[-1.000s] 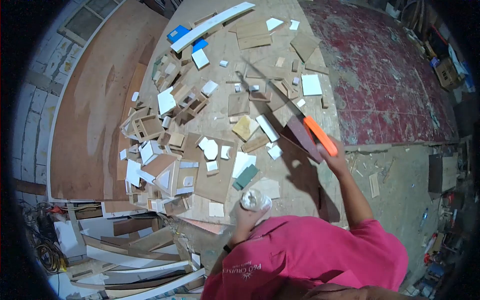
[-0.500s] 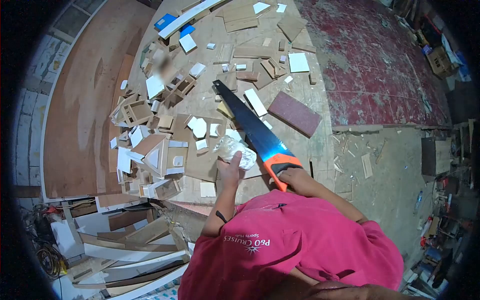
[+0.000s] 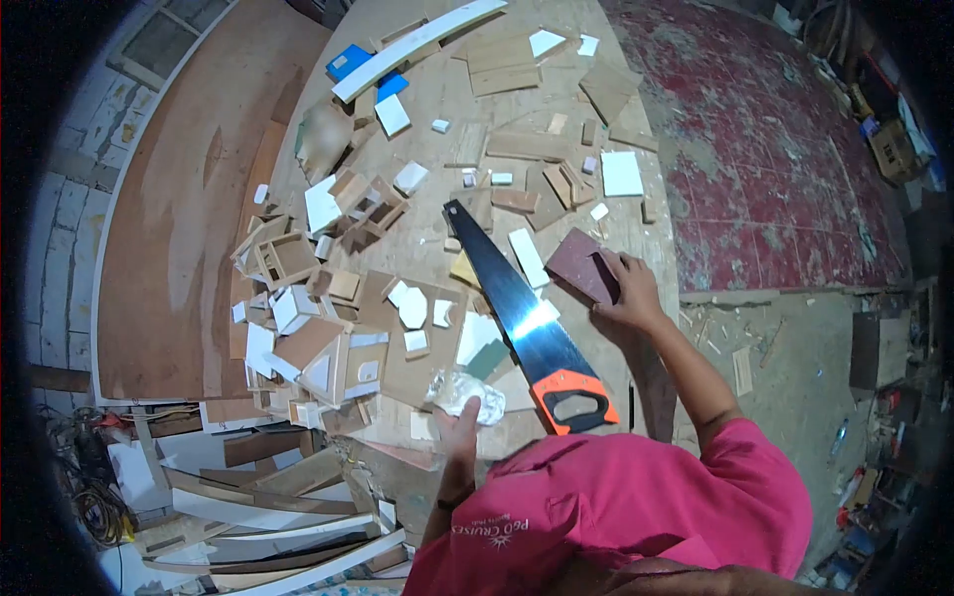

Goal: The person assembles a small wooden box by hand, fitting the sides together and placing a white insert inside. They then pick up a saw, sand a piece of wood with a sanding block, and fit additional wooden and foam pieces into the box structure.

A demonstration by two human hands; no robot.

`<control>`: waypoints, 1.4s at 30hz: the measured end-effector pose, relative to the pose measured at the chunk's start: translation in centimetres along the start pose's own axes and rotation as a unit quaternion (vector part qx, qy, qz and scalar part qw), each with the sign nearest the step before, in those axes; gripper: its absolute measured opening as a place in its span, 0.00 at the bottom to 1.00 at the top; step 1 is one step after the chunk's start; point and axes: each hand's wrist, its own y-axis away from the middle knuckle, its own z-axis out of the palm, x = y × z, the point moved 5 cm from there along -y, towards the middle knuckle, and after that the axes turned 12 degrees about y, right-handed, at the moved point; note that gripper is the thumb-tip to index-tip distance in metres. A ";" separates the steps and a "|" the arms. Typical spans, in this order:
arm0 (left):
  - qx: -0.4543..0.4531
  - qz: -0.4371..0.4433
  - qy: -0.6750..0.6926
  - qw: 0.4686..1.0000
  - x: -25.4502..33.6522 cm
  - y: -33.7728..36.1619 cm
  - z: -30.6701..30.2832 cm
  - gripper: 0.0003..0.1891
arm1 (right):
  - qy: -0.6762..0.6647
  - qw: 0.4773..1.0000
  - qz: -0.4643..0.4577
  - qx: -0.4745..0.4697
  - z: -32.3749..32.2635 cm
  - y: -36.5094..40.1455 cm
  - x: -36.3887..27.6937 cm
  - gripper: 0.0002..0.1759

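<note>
My left hand (image 3: 459, 429) is closed around a crumpled white plastic-wrapped bundle (image 3: 477, 400) near the front of the worktable. Stretched to the right, my right hand (image 3: 631, 288) grips the right end of a flat maroon rectangular board (image 3: 578, 262), its fingers curled over the edge. Between the two hands lies a hand saw (image 3: 537, 333) with an orange and black handle, its blade pointing away and nobody holding it. A grey-green piece (image 3: 487, 360) and a white sheet (image 3: 475, 336) rest just beyond the bundle. A white strip (image 3: 528, 258) lies left of the maroon board.
Small wooden house-like models (image 3: 323, 363) crowd the table's left side. Wood offcuts (image 3: 527, 146) and white pieces are scattered farther back, with a long white strip (image 3: 422, 48) at the far end. Curved boards (image 3: 258, 507) are stacked low at the left. Debris litters the floor (image 3: 770, 372) at right.
My right hand has let go of the saw handle and moved right and forward onto the maroon board. The bundle stays in my left hand. The camera view has shifted.
</note>
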 end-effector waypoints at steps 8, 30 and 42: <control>-0.007 -0.011 0.008 1.000 0.1 -1.2 2.6 0.26 | -0.143 0.983 0.046 0.110 -1.0 -15.7 -4.7 0.49; -0.001 -0.029 0.002 1.000 -1.3 -8.6 5.8 0.17 | 0.110 0.992 -0.032 0.058 1.1 -29.0 -0.2 0.20; -0.030 0.048 -0.097 0.994 0.9 -24.3 11.5 0.32 | -0.332 0.927 0.168 0.049 1.9 0.0 4.1 0.27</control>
